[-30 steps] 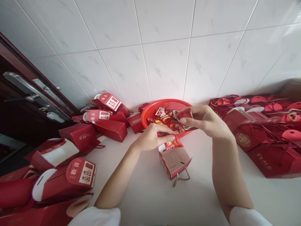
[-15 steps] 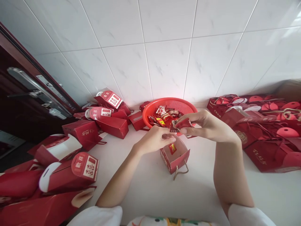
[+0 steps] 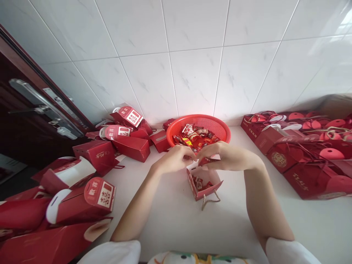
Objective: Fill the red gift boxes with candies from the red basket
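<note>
The small red box [image 3: 207,193] stands open on the white table, its rope handle hanging on the near side. Several wrapped candies [image 3: 200,183] lie inside it. My left hand [image 3: 176,158] is at the box's far left corner, fingers curled together; what they hold is hidden. At the far right edge my right hand [image 3: 227,156] is closed around a red flap [image 3: 207,160], thumb below and fingers above. Just behind both hands sits a red plastic basket [image 3: 202,118] with more wrapped candies [image 3: 194,135] in it.
Several red boxes [image 3: 132,146] are piled along the left side, some tipped over, near a dark door with a metal handle [image 3: 41,108]. Rows of red boxes with rope handles [image 3: 302,179] stand at the right. A white tiled wall [image 3: 195,80] rises behind.
The candies that my right hand held are out of it, and more candies lie in the box. Both hands have shifted slightly left, and my right hand has closed on the flap.
</note>
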Motion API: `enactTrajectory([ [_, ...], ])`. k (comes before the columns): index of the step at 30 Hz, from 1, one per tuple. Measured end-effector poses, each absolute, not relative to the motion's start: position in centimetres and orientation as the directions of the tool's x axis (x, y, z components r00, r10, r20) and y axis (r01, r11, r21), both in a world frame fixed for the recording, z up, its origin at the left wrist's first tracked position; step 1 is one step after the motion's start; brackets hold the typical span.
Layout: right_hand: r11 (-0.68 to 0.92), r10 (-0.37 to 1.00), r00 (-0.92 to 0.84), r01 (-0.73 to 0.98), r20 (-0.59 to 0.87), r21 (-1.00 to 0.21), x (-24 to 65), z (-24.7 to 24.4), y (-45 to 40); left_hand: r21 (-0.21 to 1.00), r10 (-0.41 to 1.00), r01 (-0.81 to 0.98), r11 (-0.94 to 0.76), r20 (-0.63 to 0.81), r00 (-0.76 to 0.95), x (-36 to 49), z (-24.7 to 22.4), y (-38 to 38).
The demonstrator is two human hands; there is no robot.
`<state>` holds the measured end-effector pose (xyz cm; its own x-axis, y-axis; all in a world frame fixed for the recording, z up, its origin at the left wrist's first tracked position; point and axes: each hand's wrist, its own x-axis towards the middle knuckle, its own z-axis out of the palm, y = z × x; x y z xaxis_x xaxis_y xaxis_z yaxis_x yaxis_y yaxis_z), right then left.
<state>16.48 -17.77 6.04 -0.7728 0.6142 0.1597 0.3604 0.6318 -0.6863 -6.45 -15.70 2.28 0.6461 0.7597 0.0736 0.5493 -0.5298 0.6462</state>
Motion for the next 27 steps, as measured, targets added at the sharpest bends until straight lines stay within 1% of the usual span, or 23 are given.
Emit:
enactTrajectory([
  [3,0.582,0.662,-0.724,0.335,0.192,-0.741,16.2,6.0,-17.5,0.655,0.766,0.537,-0.532,0.102,0.634,-6.3,1.9,-15.4],
  [6,0.550,0.642,-0.757,0.344,0.122,-0.761,15.9,5.9,-17.2,0.675,0.773,0.534,-0.509,0.084,0.629,-6.4,1.6,-15.0],
  [9,0.558,0.585,-0.810,0.440,-0.043,-0.703,15.4,5.5,-17.0,0.685,0.762,0.518,-0.512,0.085,0.642,-6.5,1.6,-14.7],
  [10,0.555,0.599,-0.795,0.495,-0.091,-0.669,15.2,5.3,-16.9,0.684,0.761,0.517,-0.515,0.087,0.643,-6.6,1.6,-14.6],
  [12,0.535,0.680,-0.719,0.620,-0.142,-0.574,15.0,5.0,-16.9,0.684,0.761,0.518,-0.513,0.084,0.643,-6.7,1.5,-14.5],
  [14,0.520,0.761,-0.638,0.709,-0.118,-0.476,14.9,4.9,-17.0,0.693,0.765,0.517,-0.502,0.078,0.639,-6.8,1.5,-14.4],
  [15,0.521,0.778,-0.621,0.723,-0.096,-0.453,15.0,4.9,-17.1,0.699,0.769,0.517,-0.493,0.073,0.635,-6.8,1.4,-14.4],
  [16,0.528,0.780,-0.621,0.717,-0.073,-0.454,15.1,5.1,-17.2,0.703,0.772,0.520,-0.485,0.065,0.633,-6.8,1.4,-14.4],
  [20,0.579,0.752,-0.657,0.617,0.056,-0.533,16.3,6.0,-17.9,0.698,0.779,0.546,-0.463,0.027,0.626,-7.1,1.4,-14.5],
  [23,0.621,0.720,-0.680,0.544,0.137,-0.564,17.4,6.9,-18.6,0.699,0.765,0.551,-0.456,-0.008,0.644,-7.5,1.8,-14.7],
  [27,0.669,0.641,-0.740,0.408,0.204,-0.621,18.0,7.4,-19.5,0.698,0.754,0.560,-0.445,-0.045,0.655,-7.7,2.3,-15.0],
])
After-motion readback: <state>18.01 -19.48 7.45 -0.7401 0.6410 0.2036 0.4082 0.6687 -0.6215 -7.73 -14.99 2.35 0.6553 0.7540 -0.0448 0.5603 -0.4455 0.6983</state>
